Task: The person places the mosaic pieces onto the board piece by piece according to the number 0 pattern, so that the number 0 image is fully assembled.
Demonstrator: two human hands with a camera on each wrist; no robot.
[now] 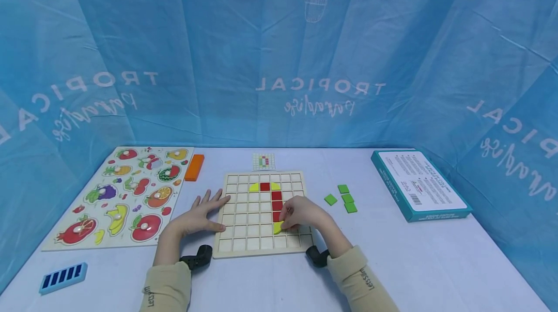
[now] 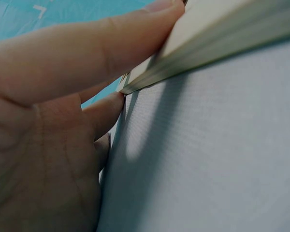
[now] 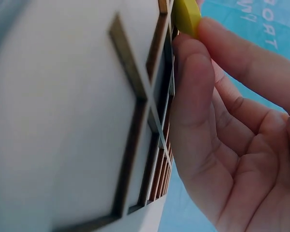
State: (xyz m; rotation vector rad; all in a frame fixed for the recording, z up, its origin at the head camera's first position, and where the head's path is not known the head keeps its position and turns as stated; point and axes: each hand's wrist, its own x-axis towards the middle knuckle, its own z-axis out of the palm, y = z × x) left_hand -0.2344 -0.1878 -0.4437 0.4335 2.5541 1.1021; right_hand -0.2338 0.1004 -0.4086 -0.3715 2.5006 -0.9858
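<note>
Blue drapes behind; white surface (image 1: pixel 392 263). Right hand (image 1: pixel 302 212) pinches yellow piece (image 1: pixel 277 227) at grid board (image 1: pixel 244 244) centre frame; left hand (image 1: pixel 198 215), fingers spread, steadies its edge (risk: piece tilts, jams on cell rim).

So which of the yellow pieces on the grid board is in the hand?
The lowest yellow piece, pinched by the right hand below the red column; the two others flank the top red square.

1. Pale wooden grid board (image 1: pixel 244 215), with red squares (image 1: pixel 276 200) and yellow quarter-round pieces (image 1: pixel 254 187).
2. Green tiles (image 1: pixel 347 198) at three o'clock.
3. Teal box (image 1: pixel 418 186); orange block (image 1: pixel 194 167) at ten.
</note>
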